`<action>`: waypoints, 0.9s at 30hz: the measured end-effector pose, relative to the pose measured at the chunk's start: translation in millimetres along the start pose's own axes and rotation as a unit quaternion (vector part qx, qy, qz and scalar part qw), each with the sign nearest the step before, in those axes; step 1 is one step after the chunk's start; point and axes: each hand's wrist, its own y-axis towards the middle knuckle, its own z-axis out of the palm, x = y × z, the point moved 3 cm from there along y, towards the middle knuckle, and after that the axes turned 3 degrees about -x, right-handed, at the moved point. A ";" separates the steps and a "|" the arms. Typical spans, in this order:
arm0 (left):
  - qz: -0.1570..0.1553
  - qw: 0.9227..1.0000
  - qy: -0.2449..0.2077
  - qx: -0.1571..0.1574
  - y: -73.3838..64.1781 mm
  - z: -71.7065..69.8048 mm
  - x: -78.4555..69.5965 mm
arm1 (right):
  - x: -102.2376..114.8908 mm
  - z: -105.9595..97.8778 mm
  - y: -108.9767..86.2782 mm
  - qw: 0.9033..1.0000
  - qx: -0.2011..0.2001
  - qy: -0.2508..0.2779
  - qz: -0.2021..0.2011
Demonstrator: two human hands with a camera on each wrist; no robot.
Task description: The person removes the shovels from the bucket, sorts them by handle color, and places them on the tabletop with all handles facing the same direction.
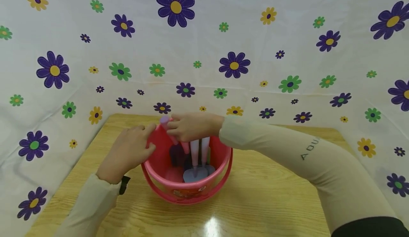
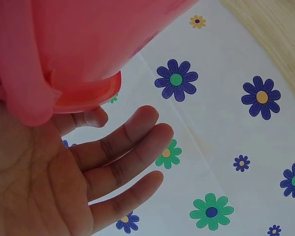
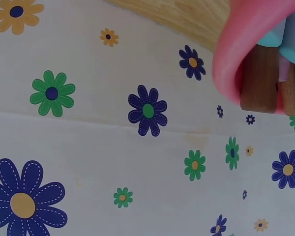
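Note:
A pink bucket (image 1: 188,185) stands on the wooden table, its pink carrying handle (image 1: 220,183) hanging down at the front. My left hand (image 1: 129,152) is at the bucket's left rim; in the left wrist view its palm lies by the handle joint (image 2: 32,103), with loosely extended fingers (image 2: 123,152) outside the bucket. My right hand (image 1: 195,125) reaches over the bucket and holds a pink-handled tool with a purple end (image 1: 164,120), whose lower part is hard to make out. White-handled utensils (image 1: 195,155) with flat grey heads (image 1: 195,175) stand inside the bucket.
Wooden handles (image 3: 259,81) and grey-blue handles with turquoise bands (image 3: 292,42) show beside the bucket rim in the right wrist view. Behind the wooden table (image 1: 274,191) hangs a white cloth (image 1: 204,38) with printed flowers, rising on the sides too.

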 end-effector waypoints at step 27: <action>0.004 1.000 0.001 -0.009 0.1 3.6 1.7 | -0.2 -4.9 -5.8 0.996 0.087 -0.007 0.027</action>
